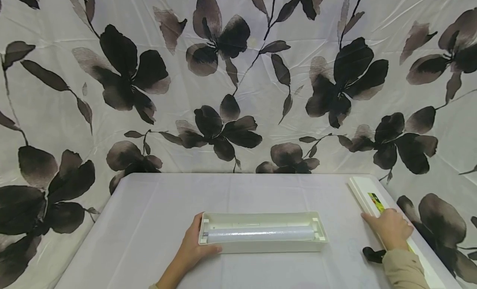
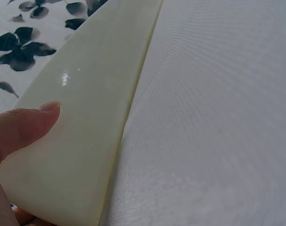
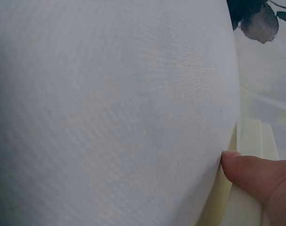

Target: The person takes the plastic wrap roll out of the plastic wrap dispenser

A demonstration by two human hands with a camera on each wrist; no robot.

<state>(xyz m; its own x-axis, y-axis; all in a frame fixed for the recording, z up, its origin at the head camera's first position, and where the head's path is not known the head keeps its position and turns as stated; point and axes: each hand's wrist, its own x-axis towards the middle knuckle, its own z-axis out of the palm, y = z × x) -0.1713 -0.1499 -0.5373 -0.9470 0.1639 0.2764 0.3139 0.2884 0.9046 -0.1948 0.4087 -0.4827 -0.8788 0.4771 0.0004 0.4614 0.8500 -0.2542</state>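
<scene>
An open, long white box stands on the table, with a roll wrapped in translucent film, looking like cling film, lying lengthwise inside. My left hand grips the left end of this box. In the left wrist view, the thumb presses on the glossy front wall. Along the table's right side lies a long white lid-like piece with a yellow-green label. Across it, my right hand grips the piece by its sides; the right wrist view shows the thumb at its edge.
The table has a white cloth, and its right edge runs close beside the long white piece. Behind hangs a curtain with dark flowers. A small black object is by the right wrist; its kind is unclear.
</scene>
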